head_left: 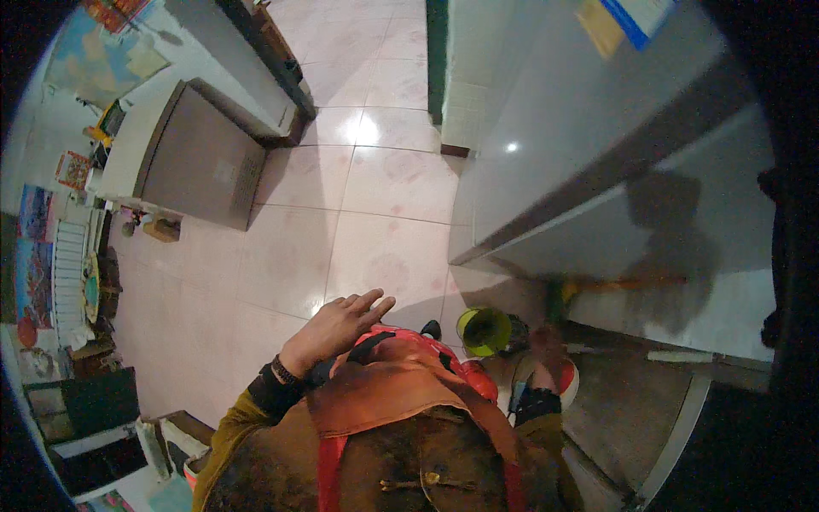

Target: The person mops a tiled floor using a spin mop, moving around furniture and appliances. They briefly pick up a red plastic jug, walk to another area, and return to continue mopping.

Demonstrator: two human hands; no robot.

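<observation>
My left hand (pixel 334 328) is held in front of my orange-brown apron (pixel 384 388), its fingers stretched out and nothing in it. On the other side, my right hand (pixel 546 350) hangs low in shadow, beside a yellow-green bucket (pixel 485 332). Blur and dim light hide its fingers, so any hold on a thing cannot be made out. Right beside this hand shows a curved red and white edge (pixel 569 375) of something I cannot identify. The dark tip of a shoe (pixel 432 329) shows just past the apron.
A large grey cabinet-like appliance (pixel 205 154) stands at the far left. Along the right runs a pale wall or panel (pixel 554 171), with a wooden stick (pixel 636 282) at its foot. Pink floor tiles (pixel 388 243) lead to a doorway ahead. Cluttered shelving (pixel 94 290) lines the left.
</observation>
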